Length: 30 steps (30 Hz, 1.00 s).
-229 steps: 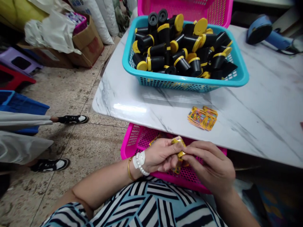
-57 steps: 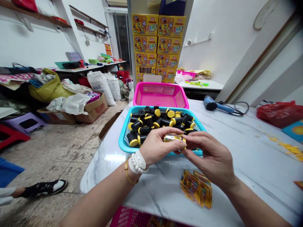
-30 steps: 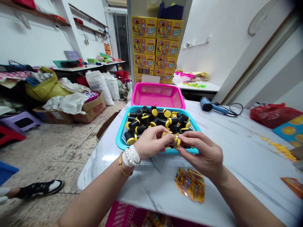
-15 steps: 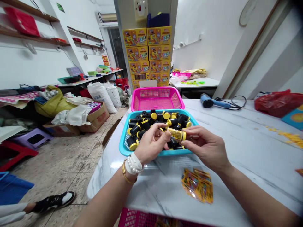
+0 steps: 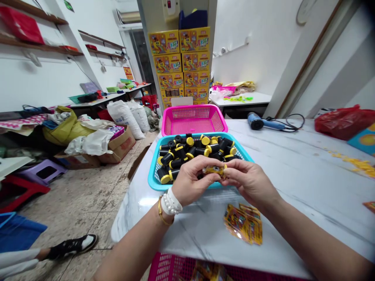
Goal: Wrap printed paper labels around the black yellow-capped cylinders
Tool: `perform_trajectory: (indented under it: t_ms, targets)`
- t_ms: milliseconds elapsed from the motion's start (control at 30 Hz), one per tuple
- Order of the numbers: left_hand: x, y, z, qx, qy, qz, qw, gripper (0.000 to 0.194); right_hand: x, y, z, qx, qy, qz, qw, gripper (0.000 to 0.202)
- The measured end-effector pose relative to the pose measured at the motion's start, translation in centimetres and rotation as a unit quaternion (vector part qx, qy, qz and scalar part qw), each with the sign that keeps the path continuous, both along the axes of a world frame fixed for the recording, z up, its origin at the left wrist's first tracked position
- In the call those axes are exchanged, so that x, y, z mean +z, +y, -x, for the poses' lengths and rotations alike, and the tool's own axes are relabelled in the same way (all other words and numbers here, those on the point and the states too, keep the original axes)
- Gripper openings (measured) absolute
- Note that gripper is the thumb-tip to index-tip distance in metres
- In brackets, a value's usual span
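Both hands meet over the near edge of a blue basket (image 5: 152,181), closed on a small yellow-capped tube (image 5: 213,170) with a yellow printed sleeve around it. My left hand (image 5: 193,181) grips its left end between thumb and fingers. At the right end, the fingers of my right hand (image 5: 252,181) pinch near the yellow cap, partly hiding it. Several black tubes (image 5: 178,154) with yellow caps lie jumbled in the basket. On the table nearer to me is a loose stack of flat yellow printed sleeves (image 5: 243,224).
An empty-looking pink basket (image 5: 195,120) stands behind the blue one. A blue heat gun (image 5: 265,123) with its cord, a red plastic bag (image 5: 341,121) and scattered yellow bits (image 5: 356,163) are to the right. Below the table edge sits a magenta basket (image 5: 168,267) holding more printed pieces.
The tube has turned between my hands, and its sleeve looks more crumpled and covered by fingers. My right hand has moved left, closer to my left hand. The view has shifted slightly.
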<state>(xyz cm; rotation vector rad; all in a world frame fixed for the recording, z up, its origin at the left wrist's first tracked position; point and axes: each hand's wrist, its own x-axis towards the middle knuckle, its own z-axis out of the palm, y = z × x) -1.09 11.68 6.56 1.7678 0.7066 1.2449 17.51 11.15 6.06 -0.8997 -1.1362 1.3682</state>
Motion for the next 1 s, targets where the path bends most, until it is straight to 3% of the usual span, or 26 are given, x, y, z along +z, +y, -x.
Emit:
perform_trajectory:
  t_ms: [100,200,267,433,500,567,667,800,867,1000]
  targets:
    - [0.3,-0.1,0.0,-0.013,-0.04,0.106,0.994,0.039,-0.3,-0.1,0.0,-0.037,-0.029,-0.106,0.993,0.028]
    - [0.6,-0.1,0.0,-0.005,-0.027,0.165,0.986,0.037,-0.6,-0.3,0.2,-0.066,-0.048,-0.182,0.98,0.026]
    - [0.6,-0.1,0.0,-0.005,-0.023,0.152,0.988,0.031,-0.6,-0.5,0.2,-0.063,-0.046,-0.162,0.984,0.025]
    - [0.0,-0.2,-0.2,-0.011,-0.033,0.071,0.997,0.023,-0.4,-0.5,0.3,-0.044,0.02,0.005,0.999,0.032]
    - [-0.2,-0.3,-0.3,-0.002,-0.028,0.038,0.999,0.022,-0.4,-0.4,0.3,-0.029,0.037,0.035,0.998,0.034]
    - [-0.2,-0.4,-0.4,0.009,-0.019,0.037,0.999,0.035,-0.6,-0.3,0.3,-0.022,0.039,0.024,0.999,0.034]
    - [0.1,-0.3,-0.3,0.038,-0.029,0.095,0.994,0.058,-0.9,-0.1,0.1,-0.018,0.022,-0.023,0.999,0.033]
    - [0.7,-0.2,0.1,0.043,-0.025,0.147,0.988,0.04,-1.0,0.1,-0.3,-0.025,-0.007,-0.078,0.997,0.031]
    - [0.8,-0.3,0.2,0.035,-0.009,0.117,0.992,0.03,-0.8,0.2,-0.4,-0.022,-0.011,-0.065,0.998,0.029]
    - [1.0,-0.6,0.5,0.067,0.064,-0.041,0.995,0.026,-0.2,0.2,-0.4,0.03,0.025,0.04,0.998,0.03]
